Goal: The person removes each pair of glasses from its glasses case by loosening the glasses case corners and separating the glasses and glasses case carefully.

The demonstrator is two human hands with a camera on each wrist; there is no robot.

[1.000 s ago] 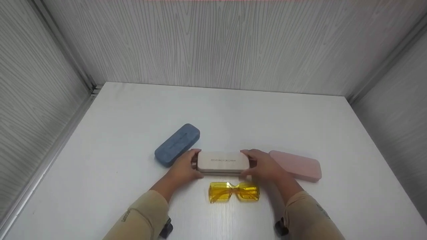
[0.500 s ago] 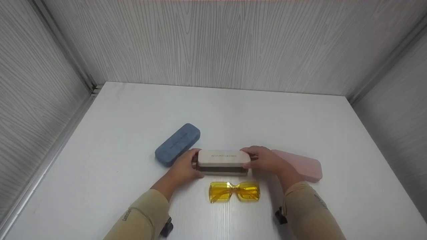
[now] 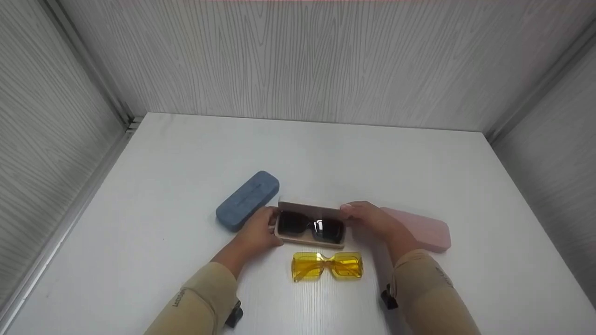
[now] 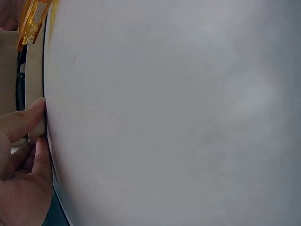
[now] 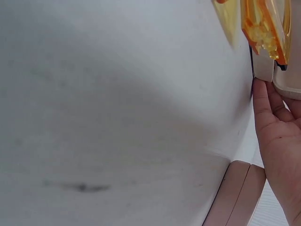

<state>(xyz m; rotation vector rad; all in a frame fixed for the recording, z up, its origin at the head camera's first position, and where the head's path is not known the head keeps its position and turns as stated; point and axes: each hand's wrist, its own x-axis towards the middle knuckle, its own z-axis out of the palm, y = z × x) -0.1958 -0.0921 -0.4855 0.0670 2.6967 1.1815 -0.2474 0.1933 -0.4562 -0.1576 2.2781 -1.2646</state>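
Note:
A cream glasses case (image 3: 307, 242) stands with its lid up at the middle front. Dark sunglasses (image 3: 328, 230) lie inside it, lenses facing up. My left hand (image 3: 256, 232) grips the case's left end, thumb at the near side; the left wrist view shows thumb and fingers around the corner of the case (image 4: 35, 70). My right hand (image 3: 375, 222) holds the raised lid (image 3: 312, 208) at its right end, the thumb at the lid's edge. In the right wrist view, fingertips reach the end of the case (image 5: 263, 66). Yellow glasses (image 3: 327, 266) lie folded just in front.
A blue glasses case (image 3: 247, 200), closed, lies at an angle behind my left hand. Beyond my right wrist is a closed pink case (image 3: 423, 230). Grey wood-grain panels (image 3: 298, 60) border the white table (image 3: 316, 153) at the back and sides.
The cream case's lid has swung from closed to raised, my right hand moving up and back with it, and the dark sunglasses have come into view. My left hand has stayed in place.

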